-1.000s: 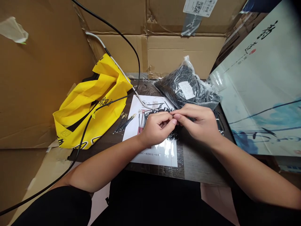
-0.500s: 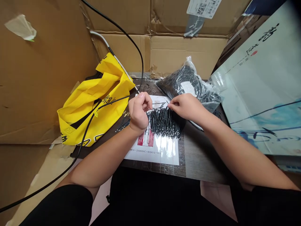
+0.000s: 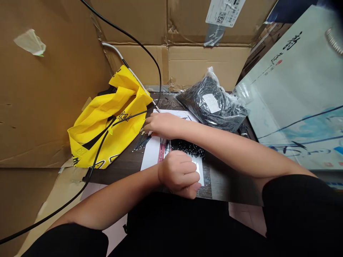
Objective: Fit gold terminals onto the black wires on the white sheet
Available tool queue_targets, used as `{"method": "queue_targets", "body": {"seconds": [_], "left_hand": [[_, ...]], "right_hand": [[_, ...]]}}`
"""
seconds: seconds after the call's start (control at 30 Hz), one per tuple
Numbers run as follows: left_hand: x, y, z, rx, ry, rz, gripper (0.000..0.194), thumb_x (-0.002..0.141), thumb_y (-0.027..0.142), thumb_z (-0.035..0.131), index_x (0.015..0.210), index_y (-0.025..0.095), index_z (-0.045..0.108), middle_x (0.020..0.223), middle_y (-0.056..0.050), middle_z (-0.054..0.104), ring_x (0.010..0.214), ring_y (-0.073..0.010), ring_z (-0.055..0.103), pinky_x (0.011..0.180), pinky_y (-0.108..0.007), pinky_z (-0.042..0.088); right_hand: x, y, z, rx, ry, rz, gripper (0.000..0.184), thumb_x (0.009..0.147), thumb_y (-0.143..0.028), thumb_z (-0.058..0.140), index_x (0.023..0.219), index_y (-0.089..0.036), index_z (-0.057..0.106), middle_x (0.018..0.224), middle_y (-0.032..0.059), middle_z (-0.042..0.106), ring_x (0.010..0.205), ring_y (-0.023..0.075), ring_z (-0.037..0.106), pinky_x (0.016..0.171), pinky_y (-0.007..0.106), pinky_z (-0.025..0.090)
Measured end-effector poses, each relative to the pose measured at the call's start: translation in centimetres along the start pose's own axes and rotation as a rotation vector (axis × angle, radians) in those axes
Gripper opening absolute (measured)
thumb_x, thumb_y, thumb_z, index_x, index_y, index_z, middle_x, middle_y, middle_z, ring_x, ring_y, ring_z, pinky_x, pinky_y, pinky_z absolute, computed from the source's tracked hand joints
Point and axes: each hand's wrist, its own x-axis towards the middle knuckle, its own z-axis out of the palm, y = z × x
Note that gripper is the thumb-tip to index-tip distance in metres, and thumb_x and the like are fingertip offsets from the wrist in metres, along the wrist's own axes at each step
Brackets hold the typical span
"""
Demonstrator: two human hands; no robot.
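Meanwhile, the right hand [image 3: 162, 125] lies flat, grip open, on the printed sheet [image 3: 152, 157] by gold-tipped pins [image 3: 142, 142]; the left hand [image 3: 178, 175] makes a fist, contents hidden, just below black-sleeved pins [image 3: 187, 147].

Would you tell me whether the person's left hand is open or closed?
Closed: the left hand curls into a fist on the white paper sheet.

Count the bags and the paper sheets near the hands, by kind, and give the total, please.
Clear plastic bag of black wires: 1
Yellow printed bag: 1
White printed sheet: 1
Total: 3
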Motion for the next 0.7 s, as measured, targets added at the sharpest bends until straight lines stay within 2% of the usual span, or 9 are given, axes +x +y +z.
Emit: {"method": "queue_targets", "body": {"seconds": [0.13,0.23,0.4,0.57,0.7], "left_hand": [[-0.4,0.4,0.8,-0.031,-0.012,-0.021,0.030,0.076,0.031,0.047,0.052,0.021,0.033,0.046,0.004,0.030,0.045,-0.0118,0.029,0.047,-0.031,0.022],[-0.6,0.6,1.2,-0.057,-0.012,-0.048,0.029,0.076,0.030,0.046,0.052,0.021,0.033,0.046,0.004,0.033,0.045,-0.0118,0.029,0.048,-0.031,0.023],[-0.5,0.3,1.3,-0.084,-0.011,-0.124,0.029,0.079,0.027,0.043,0.052,0.021,0.035,0.046,0.003,0.035,0.046,-0.0120,0.030,0.048,-0.030,0.024],[-0.4,0.2,1.2,-0.096,-0.026,-0.163,0.029,0.079,0.026,0.043,0.051,0.020,0.037,0.047,0.002,0.036,0.046,-0.0119,0.029,0.047,-0.031,0.026],[-0.4,0.2,1.5,-0.106,-0.018,-0.160,0.029,0.078,0.026,0.045,0.051,0.020,0.038,0.046,0.003,0.036,0.046,-0.0116,0.030,0.047,-0.030,0.026]], "right_hand": [[3.7,-1.5,0.9,-0.068,-0.085,-0.142,0.027,0.091,-0.016,0.058,0.116,-0.014,0.066,0.113,0.0119,0.064,0.099,0.0237,0.053,0.062,0.031,0.029],[4.4,-1.8,1.5,-0.129,-0.097,-0.183,0.023,0.094,-0.014,0.051,0.110,-0.014,0.068,0.111,0.0120,0.065,0.097,0.0239,0.055,0.061,0.032,0.029],[3.3,-0.9,1.9,-0.123,-0.076,-0.204,0.022,0.098,-0.019,0.048,0.105,-0.014,0.068,0.105,0.0097,0.065,0.087,0.0187,0.055,0.065,0.034,0.031],[1.8,-0.5,1.0,-0.078,-0.122,-0.163,0.015,0.095,-0.023,0.057,0.102,-0.018,0.070,0.108,0.0075,0.068,0.099,0.0224,0.052,0.068,0.035,0.027],[1.1,-0.2,1.0,-0.143,-0.090,-0.141,0.018,0.097,-0.018,0.052,0.094,-0.017,0.070,0.104,0.0073,0.069,0.097,0.0221,0.050,0.069,0.036,0.026]]}}
